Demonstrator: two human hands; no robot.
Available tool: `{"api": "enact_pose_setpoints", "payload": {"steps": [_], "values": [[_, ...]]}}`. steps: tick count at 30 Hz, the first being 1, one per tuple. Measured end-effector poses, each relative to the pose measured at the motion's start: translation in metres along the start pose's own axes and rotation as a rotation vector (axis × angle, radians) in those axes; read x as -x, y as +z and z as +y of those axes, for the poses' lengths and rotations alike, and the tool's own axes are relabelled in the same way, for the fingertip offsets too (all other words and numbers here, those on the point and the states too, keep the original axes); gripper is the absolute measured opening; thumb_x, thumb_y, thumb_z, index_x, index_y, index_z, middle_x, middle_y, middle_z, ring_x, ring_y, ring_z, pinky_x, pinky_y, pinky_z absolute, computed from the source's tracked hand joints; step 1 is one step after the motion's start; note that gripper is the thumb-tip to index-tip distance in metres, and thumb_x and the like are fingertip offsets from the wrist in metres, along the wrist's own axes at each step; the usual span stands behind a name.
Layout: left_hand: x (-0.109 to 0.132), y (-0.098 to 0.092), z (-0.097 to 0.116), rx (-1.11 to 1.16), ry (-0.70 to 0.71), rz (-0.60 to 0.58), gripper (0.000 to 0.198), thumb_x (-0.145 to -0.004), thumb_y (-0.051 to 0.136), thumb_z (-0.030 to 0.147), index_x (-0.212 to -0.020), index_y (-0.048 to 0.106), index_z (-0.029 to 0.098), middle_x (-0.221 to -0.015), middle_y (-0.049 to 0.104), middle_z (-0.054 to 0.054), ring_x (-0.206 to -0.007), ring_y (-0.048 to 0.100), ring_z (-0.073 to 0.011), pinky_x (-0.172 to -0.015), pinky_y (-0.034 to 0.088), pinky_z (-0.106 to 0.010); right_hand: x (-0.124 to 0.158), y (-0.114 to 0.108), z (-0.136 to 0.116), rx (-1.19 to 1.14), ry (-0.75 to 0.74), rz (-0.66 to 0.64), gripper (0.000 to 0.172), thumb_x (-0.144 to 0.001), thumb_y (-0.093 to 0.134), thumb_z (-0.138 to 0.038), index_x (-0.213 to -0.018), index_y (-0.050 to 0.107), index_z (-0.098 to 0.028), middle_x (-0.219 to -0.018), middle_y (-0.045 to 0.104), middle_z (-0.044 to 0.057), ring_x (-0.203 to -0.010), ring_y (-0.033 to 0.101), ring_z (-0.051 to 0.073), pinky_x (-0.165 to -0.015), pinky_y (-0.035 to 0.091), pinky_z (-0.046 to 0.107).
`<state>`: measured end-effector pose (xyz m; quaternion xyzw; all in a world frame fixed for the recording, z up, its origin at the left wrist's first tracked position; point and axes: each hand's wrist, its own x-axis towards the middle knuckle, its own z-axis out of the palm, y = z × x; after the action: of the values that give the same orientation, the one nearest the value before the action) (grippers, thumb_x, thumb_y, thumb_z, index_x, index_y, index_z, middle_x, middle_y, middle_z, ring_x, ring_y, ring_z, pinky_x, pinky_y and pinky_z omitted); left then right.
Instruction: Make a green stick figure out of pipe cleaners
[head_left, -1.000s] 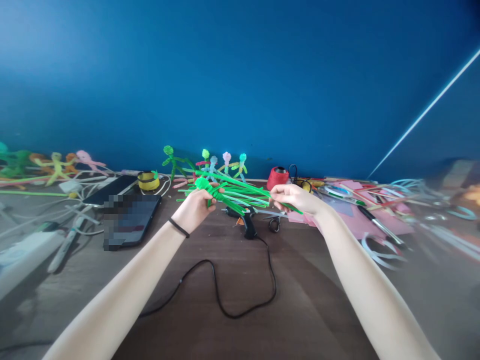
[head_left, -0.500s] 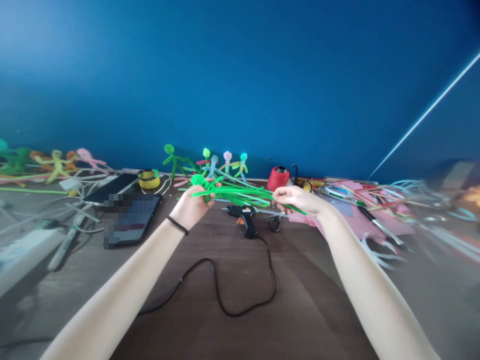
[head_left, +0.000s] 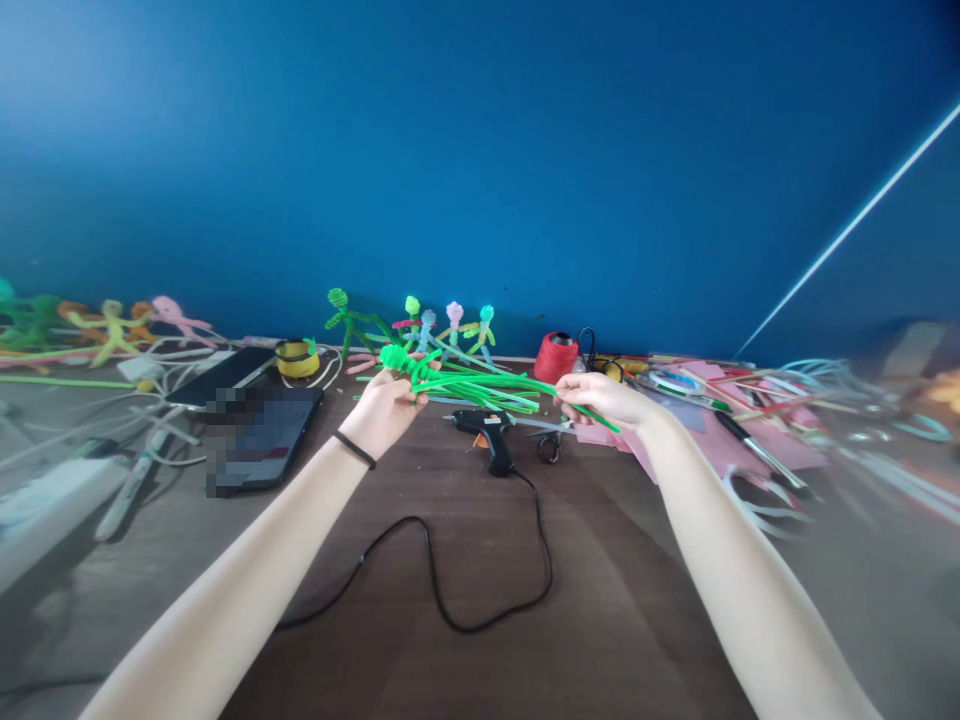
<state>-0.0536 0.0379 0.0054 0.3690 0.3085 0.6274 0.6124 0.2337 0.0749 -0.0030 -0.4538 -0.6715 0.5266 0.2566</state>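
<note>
My left hand (head_left: 384, 408) is closed on the coiled end of a green pipe-cleaner piece (head_left: 401, 362), held above the brown table (head_left: 480, 580). Long green pipe cleaners (head_left: 487, 388) run from that hand across to my right hand (head_left: 600, 398). The right hand pinches the far ends of the green strands, one of which sticks out past the wrist. A black band sits on my left wrist. Both arms reach forward over the table.
A black glue gun (head_left: 489, 432) with a looping cord (head_left: 450, 570) and scissors (head_left: 547, 440) lie under the hands. Small pipe-cleaner figures (head_left: 420, 325) stand against the blue wall. A phone (head_left: 259, 435), a red thread spool (head_left: 556, 355), pink paper (head_left: 720, 440) and cables (head_left: 90, 440) lie around.
My left hand has lifted a little and moved slightly left with the coiled end. My right hand has shifted right, so the green strands are stretched out longer between the hands.
</note>
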Motion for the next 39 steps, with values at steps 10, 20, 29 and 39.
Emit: {"api": "enact_pose_setpoints", "payload": {"steps": [10,20,29,39], "values": [[0.007,0.006,0.005,-0.031,-0.045,-0.080,0.028,-0.058,0.054,-0.001,-0.080,0.057,0.016,-0.073,0.061,-0.001,-0.062,0.054,-0.0085,-0.056,0.042,-0.020,-0.001,-0.004,0.003,0.228,0.085,-0.066,0.015,-0.069,0.053,-0.030,-0.069,0.054,-0.014,-0.052,0.057,0.002,-0.039,0.045,0.008,-0.038,0.028,0.022],[0.010,0.009,0.002,-0.229,0.008,-0.083,0.014,-0.063,0.064,0.014,-0.075,0.059,0.012,-0.072,0.061,-0.003,-0.051,0.049,-0.0065,-0.049,0.039,-0.021,0.004,-0.001,-0.008,0.196,0.142,-0.239,0.022,-0.072,0.054,-0.029,-0.087,0.057,-0.015,-0.064,0.063,0.003,-0.049,0.053,0.010,-0.044,0.036,0.021],[0.026,0.031,0.000,-0.285,-0.065,-0.231,0.016,-0.065,0.064,0.017,-0.079,0.057,0.015,-0.070,0.060,-0.001,-0.056,0.052,-0.0091,-0.053,0.040,-0.022,0.022,0.050,-0.055,0.076,-0.099,-0.366,0.033,-0.077,0.048,-0.046,-0.086,0.050,-0.015,-0.065,0.059,0.002,-0.041,0.050,0.007,-0.034,0.030,0.017],[0.033,0.038,-0.001,-0.305,-0.077,-0.238,0.011,-0.062,0.065,0.015,-0.072,0.060,0.014,-0.060,0.054,0.002,-0.051,0.047,-0.0068,-0.049,0.035,-0.021,0.015,0.088,-0.053,-0.033,-0.250,-0.135,0.037,-0.069,0.059,-0.046,-0.090,0.042,-0.020,-0.072,0.055,-0.001,-0.040,0.043,0.005,-0.033,0.032,0.018]]}}
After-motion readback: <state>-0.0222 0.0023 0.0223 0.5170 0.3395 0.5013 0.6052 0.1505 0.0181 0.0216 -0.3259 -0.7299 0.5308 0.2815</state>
